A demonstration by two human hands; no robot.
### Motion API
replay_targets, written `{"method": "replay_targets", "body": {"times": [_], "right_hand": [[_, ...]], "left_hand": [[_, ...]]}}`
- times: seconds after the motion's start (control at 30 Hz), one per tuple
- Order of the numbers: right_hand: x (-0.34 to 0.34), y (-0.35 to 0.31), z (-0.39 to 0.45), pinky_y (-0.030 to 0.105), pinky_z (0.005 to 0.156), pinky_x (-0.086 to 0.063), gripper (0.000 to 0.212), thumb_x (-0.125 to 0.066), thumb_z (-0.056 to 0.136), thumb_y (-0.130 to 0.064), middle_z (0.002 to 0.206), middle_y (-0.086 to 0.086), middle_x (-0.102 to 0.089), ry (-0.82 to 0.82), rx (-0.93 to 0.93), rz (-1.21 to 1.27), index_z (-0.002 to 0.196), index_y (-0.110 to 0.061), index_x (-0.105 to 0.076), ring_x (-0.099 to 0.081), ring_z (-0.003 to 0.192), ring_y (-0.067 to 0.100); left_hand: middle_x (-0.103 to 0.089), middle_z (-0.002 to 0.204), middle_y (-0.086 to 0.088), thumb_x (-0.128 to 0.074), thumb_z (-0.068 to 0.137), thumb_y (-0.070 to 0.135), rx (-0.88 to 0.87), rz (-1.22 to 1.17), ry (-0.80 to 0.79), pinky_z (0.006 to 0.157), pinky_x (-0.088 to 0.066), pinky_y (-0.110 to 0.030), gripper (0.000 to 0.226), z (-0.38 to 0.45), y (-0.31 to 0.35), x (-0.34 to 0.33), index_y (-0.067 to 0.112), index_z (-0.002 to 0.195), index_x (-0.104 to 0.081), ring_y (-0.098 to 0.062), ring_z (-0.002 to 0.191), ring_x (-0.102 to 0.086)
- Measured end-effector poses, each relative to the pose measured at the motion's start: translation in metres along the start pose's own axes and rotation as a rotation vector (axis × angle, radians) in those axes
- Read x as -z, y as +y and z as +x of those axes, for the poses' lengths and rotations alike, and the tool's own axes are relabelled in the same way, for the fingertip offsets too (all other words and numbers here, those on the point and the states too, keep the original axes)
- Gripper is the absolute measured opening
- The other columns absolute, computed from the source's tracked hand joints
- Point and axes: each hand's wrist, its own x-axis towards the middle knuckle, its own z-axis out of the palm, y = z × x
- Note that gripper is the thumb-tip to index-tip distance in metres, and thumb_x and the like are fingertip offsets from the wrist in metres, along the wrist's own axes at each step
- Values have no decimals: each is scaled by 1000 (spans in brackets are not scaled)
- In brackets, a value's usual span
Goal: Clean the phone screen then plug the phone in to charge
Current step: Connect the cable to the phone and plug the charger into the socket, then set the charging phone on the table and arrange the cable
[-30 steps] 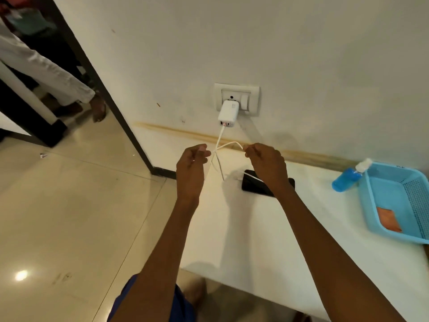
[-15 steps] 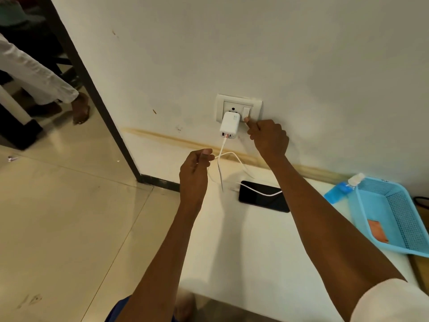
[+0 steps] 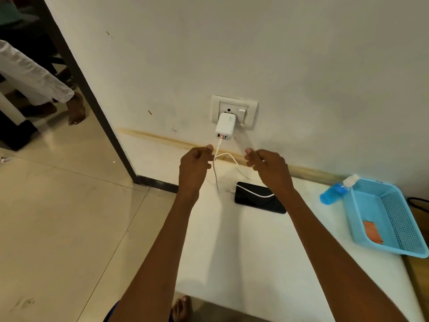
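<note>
A black phone lies flat on the white table by the wall. A white charger sits in the wall socket, with its switch beside it. The white cable hangs from the charger, loops, and runs across the phone's screen. Its connector lies at the phone's left end; whether it is seated I cannot tell. My left hand is above the table's left edge and pinches the cable below the charger. My right hand hovers over the phone with its fingers curled and nothing visible in them.
A blue basket at the table's right end holds an orange cloth. A blue spray bottle lies against its far corner. A dark door frame stands left, with another person's legs beyond it. Tiled floor lies left of the table.
My right hand went up from the cable to the socket switch, then came back down level with my left hand. The left hand stayed at the cable.
</note>
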Motion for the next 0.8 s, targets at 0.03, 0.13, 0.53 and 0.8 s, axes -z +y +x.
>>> {"method": "replay_targets", "body": {"times": [0.03, 0.13, 0.53, 0.8], "right_hand": [[0, 9, -17, 38, 83, -54, 47, -42, 94, -67, 79, -19, -73, -2, -2, 47, 88, -32, -73, -68, 80, 6], [4, 46, -67, 28, 80, -49, 43, -43, 92, -68, 88, -23, -71, 122, -16, 76, 89, -35, -69, -65, 89, 3], [30, 151, -58, 42, 111, -35, 72, -63, 87, -58, 152, 0, -43, -237, -182, -266, 147, -24, -41, -39, 138, 23], [23, 158, -51, 43, 109, -36, 80, -58, 78, -75, 151, -7, -45, -235, -154, -298, 143, -31, -43, -42, 137, 20]], "left_hand": [[-75, 85, 6, -59, 93, 42, 10, -42, -4, 69, -50, -27, 24, 4, 1, 3, 22, 95, -73, -8, 72, -67], [-75, 82, 5, -60, 93, 39, 9, -77, -2, 55, -47, -20, 21, 12, -2, 13, 23, 95, -74, -7, 63, -64], [-58, 133, -3, -64, 92, 27, -45, 939, -363, 92, -47, -33, 32, 27, -67, 26, 29, 123, -61, -25, 111, -61], [-40, 153, -10, -57, 97, 36, -78, 1024, -412, 111, -36, -44, 62, 24, -95, 12, 20, 153, -33, -31, 135, -44]]}}
